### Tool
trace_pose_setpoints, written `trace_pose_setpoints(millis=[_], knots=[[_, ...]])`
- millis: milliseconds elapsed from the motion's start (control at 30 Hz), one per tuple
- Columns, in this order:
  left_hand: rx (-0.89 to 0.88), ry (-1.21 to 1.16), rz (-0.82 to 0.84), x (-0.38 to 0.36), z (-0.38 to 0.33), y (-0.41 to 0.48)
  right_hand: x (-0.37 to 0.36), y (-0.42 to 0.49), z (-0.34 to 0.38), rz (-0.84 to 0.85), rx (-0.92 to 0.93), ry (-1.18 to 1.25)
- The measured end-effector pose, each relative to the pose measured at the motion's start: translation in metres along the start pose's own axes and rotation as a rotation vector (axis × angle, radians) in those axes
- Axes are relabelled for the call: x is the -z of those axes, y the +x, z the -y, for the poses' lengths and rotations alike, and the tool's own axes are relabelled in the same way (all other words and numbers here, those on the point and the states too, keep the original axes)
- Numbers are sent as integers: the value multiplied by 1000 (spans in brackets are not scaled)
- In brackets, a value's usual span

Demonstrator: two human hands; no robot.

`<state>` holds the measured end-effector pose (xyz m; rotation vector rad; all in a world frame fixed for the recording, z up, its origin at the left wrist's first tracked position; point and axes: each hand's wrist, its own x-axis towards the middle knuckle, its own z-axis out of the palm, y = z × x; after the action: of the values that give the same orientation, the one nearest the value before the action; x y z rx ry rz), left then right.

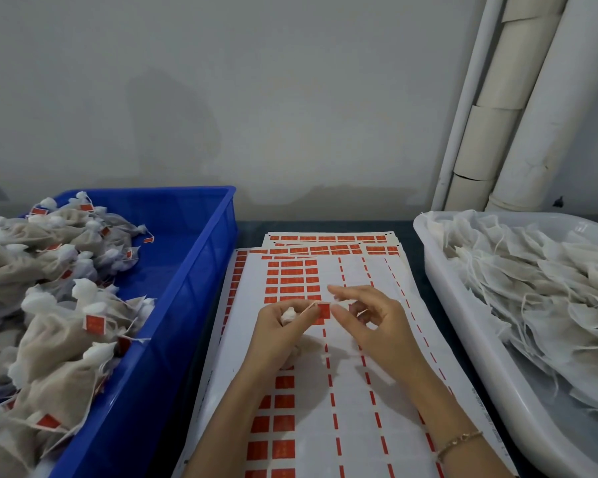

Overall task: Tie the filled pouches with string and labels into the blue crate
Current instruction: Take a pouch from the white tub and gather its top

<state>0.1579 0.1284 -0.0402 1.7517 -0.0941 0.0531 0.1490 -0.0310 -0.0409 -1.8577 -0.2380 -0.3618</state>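
My left hand (281, 331) is closed around a filled pouch (288, 315), whose white gathered top shows above the fingers. A thin string (307, 309) runs from the pouch to a small red label (323, 311). My right hand (366, 320) hovers just right of the label with its fingers spread, thumb tip close to the label. Both hands are over the label sheets (346, 391). The blue crate (190, 270) stands at the left with several tied, labelled pouches (63, 326) heaped inside.
A white tub (470, 346) at the right holds many untied pouches with loose strings (532, 291). Stacked sheets of red labels (325, 250) cover the dark table between crate and tub. White pipes (518, 108) rise along the wall at the back right.
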Motion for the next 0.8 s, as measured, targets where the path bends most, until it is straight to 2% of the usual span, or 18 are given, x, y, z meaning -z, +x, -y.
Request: trace_pose_setpoints(millis=[267,400,533,600,700,800], knots=[[-15,124,67,-2,7,0,-6,-2,-12,-31,-145,-3],[43,43,146,7,8,-4,-6,1,-16,-39,-200,-18],[110,-6,113,13,7,-14,-2,1,-13,-44,-253,27],[102,-24,39,13,7,-23,-2,-1,-9,-22,-267,45],[7,-78,-51,18,-2,-39,-5,-7,8,144,-212,53],[-220,-141,-94,27,-25,-64,-15,-19,33,288,-130,-56]])
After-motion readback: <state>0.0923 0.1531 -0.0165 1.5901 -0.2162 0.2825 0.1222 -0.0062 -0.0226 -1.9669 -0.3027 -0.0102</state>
